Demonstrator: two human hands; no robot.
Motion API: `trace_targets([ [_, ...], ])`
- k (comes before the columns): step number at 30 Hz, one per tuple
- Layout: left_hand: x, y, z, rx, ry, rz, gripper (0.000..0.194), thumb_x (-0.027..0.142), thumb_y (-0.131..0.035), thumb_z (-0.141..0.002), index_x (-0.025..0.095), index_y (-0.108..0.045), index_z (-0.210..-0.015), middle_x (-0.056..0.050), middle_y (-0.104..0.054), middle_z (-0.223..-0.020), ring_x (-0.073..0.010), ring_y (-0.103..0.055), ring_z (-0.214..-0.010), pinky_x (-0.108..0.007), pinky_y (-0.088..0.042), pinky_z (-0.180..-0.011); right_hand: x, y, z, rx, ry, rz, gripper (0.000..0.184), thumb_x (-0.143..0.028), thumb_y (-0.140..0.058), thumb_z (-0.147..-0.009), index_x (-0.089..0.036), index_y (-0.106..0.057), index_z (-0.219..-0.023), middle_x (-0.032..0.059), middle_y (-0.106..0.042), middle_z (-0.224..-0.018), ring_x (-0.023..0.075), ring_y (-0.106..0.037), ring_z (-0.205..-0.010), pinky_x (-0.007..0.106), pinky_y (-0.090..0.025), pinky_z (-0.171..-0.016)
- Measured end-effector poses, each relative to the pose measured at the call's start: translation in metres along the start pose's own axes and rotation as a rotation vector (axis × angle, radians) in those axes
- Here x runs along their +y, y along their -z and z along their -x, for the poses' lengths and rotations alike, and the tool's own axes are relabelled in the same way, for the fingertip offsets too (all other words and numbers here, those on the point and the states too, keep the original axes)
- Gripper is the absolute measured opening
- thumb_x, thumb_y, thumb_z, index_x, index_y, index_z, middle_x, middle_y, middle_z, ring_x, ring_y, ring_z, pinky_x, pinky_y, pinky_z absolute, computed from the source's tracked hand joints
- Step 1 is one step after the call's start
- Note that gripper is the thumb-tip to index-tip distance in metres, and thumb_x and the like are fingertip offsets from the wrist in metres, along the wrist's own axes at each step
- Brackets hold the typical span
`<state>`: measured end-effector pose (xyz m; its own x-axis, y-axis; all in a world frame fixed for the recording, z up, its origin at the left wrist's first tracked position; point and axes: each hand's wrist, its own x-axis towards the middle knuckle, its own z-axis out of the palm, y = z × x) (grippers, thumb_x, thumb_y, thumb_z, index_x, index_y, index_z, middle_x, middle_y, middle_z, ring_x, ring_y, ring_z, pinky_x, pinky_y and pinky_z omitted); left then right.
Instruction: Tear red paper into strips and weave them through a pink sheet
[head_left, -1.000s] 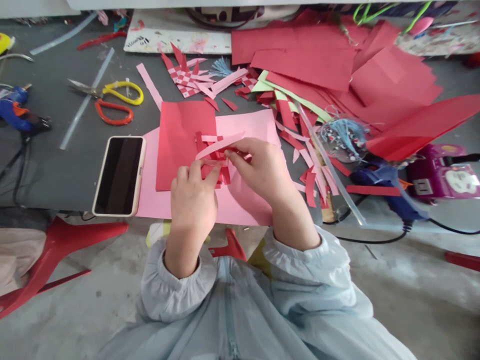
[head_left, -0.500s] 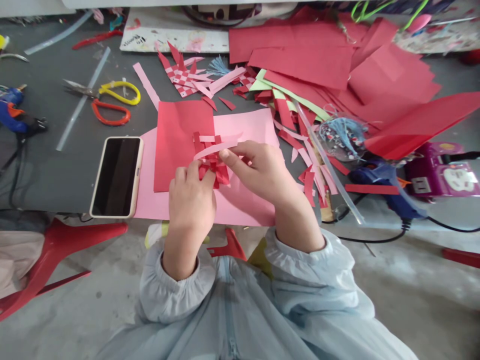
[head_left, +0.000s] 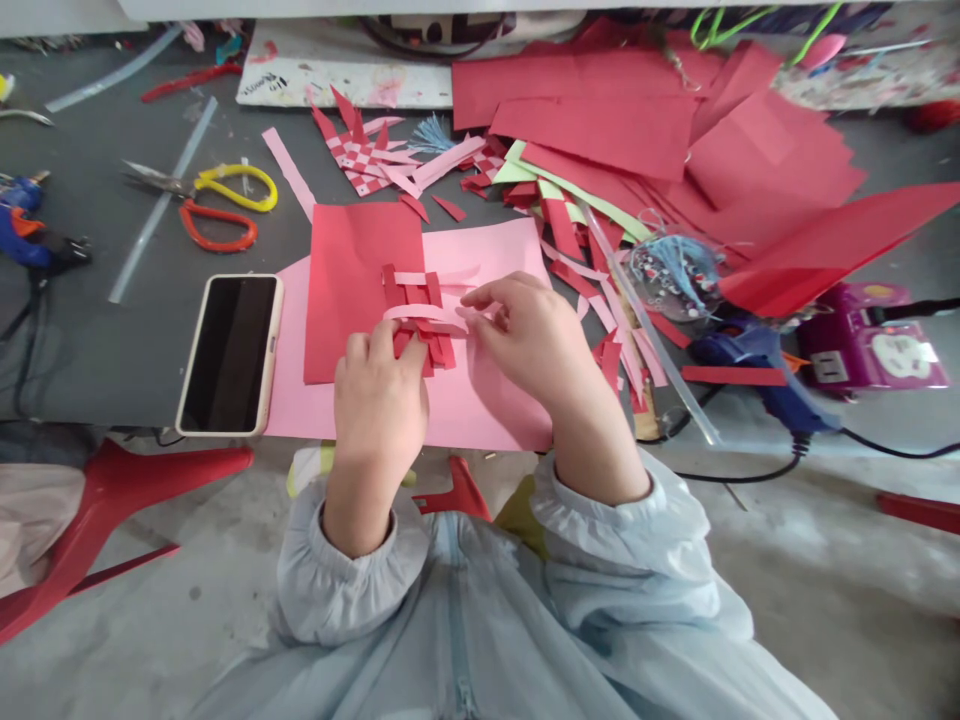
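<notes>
Red and pink paper strips (head_left: 417, 293) cross one another in a small weave, lying partly over a red paper sheet (head_left: 352, 290) and a pink sheet (head_left: 495, 400). My left hand (head_left: 381, 395) has its fingers bent onto the near-left part of the weave, pressing it down; the paper beneath the fingertips is hidden. A loose pink paper strip (head_left: 415, 312) arches above the weave. At this strip's right end, the thumb and index finger of my right hand (head_left: 529, 335) come together in a pinch.
Left of the sheets lie a phone (head_left: 231, 355) and scissors (head_left: 217, 205). Paper scraps, a clear glue stick (head_left: 660, 340) and a blue glue gun (head_left: 765, 375) are on the right. Stacked red paper (head_left: 600, 125) and a woven piece (head_left: 360, 155) lie behind.
My right hand has moved slightly right and down along the pink strip, and the strip's middle shows more fully. My left hand stays on the weave.
</notes>
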<state>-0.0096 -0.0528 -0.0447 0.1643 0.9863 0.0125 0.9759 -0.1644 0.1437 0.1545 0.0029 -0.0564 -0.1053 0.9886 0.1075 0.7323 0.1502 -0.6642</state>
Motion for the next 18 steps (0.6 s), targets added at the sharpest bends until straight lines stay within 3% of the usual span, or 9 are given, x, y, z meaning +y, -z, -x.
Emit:
trace_targets([
  [7, -0.001, -0.001, 0.0, 0.017, -0.008, -0.007, 0.043, 0.007, -0.047, -0.092, 0.017, -0.068, -0.128, -0.016, -0.063, -0.136, -0.0332, -0.058, -0.106, -0.048, -0.055, -0.088, -0.003, -0.01, -0.001, -0.025, 0.038, 0.091, 0.025, -0.019, -0.048, -0.095, -0.019, -0.073, -0.089, 0.0101, -0.071, -0.091, 0.0232, -0.064, -0.081, 0.037, -0.046, -0.076],
  [11, -0.001, -0.002, 0.0, 0.029, -0.008, -0.006, 0.044, 0.008, -0.046, -0.092, 0.015, -0.066, -0.13, -0.017, -0.064, -0.135, -0.0328, -0.059, -0.104, -0.047, -0.055, -0.087, -0.006, -0.004, 0.0, 0.165, 0.048, 0.063, 0.027, -0.019, -0.043, -0.097, -0.018, -0.066, -0.111, 0.0123, -0.072, -0.103, 0.023, -0.065, -0.089, 0.037, -0.047, -0.077],
  [14, 0.0, -0.003, -0.001, 0.021, 0.018, -0.028, 0.043, 0.008, -0.046, -0.092, 0.014, -0.066, -0.13, -0.018, -0.064, -0.136, -0.0326, -0.06, -0.105, -0.047, -0.054, -0.088, -0.012, 0.011, 0.004, 0.253, 0.025, 0.039, 0.021, -0.025, -0.047, -0.096, -0.022, -0.066, -0.105, 0.0066, -0.069, -0.087, 0.0189, -0.06, -0.074, 0.033, -0.044, -0.067],
  [18, 0.0, -0.002, -0.001, 0.018, 0.023, -0.039, 0.044, 0.009, -0.047, -0.093, 0.013, -0.064, -0.133, -0.018, -0.065, -0.135, -0.0314, -0.061, -0.106, -0.047, -0.053, -0.091, -0.02, 0.025, 0.012, 0.027, 0.015, 0.0, 0.018, -0.028, -0.057, -0.088, -0.02, -0.066, -0.074, -0.0009, -0.055, -0.057, 0.0123, -0.043, -0.051, 0.03, -0.034, -0.056],
])
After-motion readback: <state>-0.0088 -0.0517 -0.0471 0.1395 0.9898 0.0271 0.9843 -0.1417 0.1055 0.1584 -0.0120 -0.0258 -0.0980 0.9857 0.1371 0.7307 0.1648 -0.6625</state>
